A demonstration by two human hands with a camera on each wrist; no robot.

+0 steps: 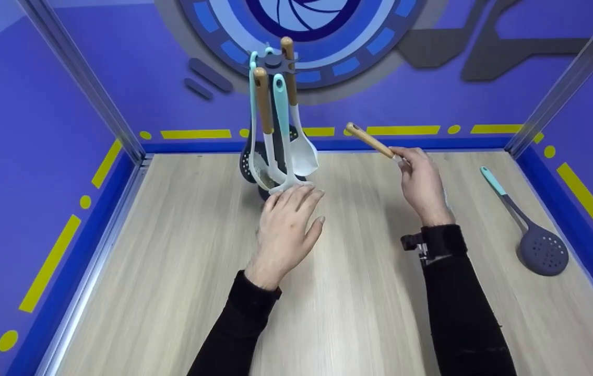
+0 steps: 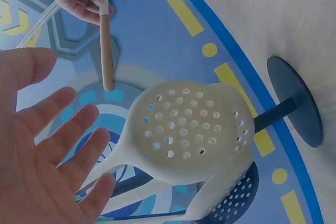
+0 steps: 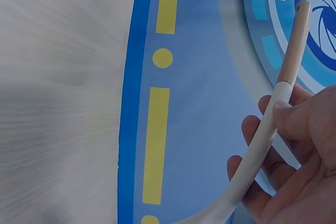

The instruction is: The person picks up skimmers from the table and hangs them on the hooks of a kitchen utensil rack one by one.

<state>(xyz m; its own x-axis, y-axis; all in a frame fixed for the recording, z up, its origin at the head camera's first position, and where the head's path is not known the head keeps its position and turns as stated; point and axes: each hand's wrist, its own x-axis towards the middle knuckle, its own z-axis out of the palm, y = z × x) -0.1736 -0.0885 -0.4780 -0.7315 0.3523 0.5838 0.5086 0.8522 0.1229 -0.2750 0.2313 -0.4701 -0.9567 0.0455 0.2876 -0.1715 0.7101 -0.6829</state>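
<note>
Purple walls with yellow dashes and a blue round emblem close in the pale wooden tabletop you are working over. Your right hand pinches a white utensil with a wooden handle between thumb and curled fingers, lifted off the table; the wooden end tilts up and back toward the rear wall. From your right wrist you see the cream shaft curve through your fingers with your thumb pressed on it just below the wood; its working end is hidden.

Your left hand is spread and holds nothing, fingers straight and slightly apart, fingertips just in front of the utensil stand and near the heads hanging from it. You cannot tell from the head view whether they touch. From your left wrist the palm faces a white perforated skimmer on the rack, close but apart from it.

On the stand hang several utensils with teal and wooden handles, among them a white spoon and a dark slotted piece behind; its dark round base sits on the tabletop. Well off to your right, near the table's edge, a dark grey skimmer with a teal handle lies flat.
</note>
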